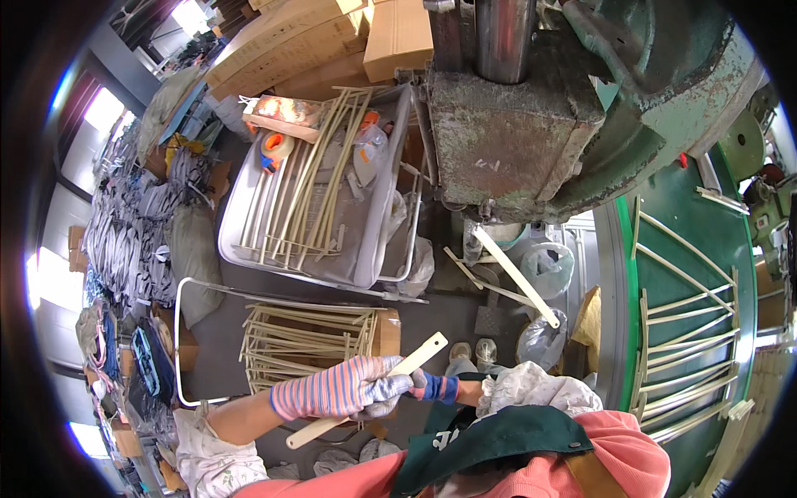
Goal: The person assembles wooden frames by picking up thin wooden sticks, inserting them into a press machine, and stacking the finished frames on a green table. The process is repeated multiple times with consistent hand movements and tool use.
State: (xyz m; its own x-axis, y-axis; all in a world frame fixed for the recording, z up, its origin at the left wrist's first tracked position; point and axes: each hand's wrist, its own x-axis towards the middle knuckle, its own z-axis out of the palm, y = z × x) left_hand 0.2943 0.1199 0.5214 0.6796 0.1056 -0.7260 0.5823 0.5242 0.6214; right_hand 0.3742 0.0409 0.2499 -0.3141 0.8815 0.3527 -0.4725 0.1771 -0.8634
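Head view: left grip (339, 388) closed round a pale strip (427, 352); right grip (436, 388) just beside, closure unclear from here. Strip held over grey floor (436, 319), left of the green bench's (687, 199) left edge; slats (691, 363) span the bench edge to edge.

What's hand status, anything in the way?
Striped-gloved left hand gripping flat cream slat. Blue-cuffed right hand alongside, grip partly hidden. Slat slanted, nothing visibly blocking its upper end.
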